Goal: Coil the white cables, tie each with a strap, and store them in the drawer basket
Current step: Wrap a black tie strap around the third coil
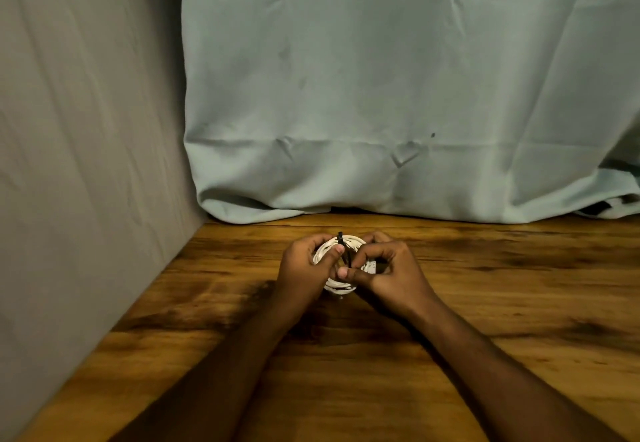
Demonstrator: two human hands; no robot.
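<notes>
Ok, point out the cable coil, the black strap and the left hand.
cable coil [353, 241], head view, far rim of the white loops.
black strap [340, 237], head view, where it wraps the coil's top.
left hand [304, 268], head view, back of the hand.

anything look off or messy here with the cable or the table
Nothing stands out. The white cable is wound in a tidy coil, gripped by the left hand and right hand, with a black strap round its far side. The wooden table shows no spill or damage.

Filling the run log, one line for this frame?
step: tying | left hand: holds coiled white cable | right hand: pinches black strap | drawer basket: unseen
</notes>
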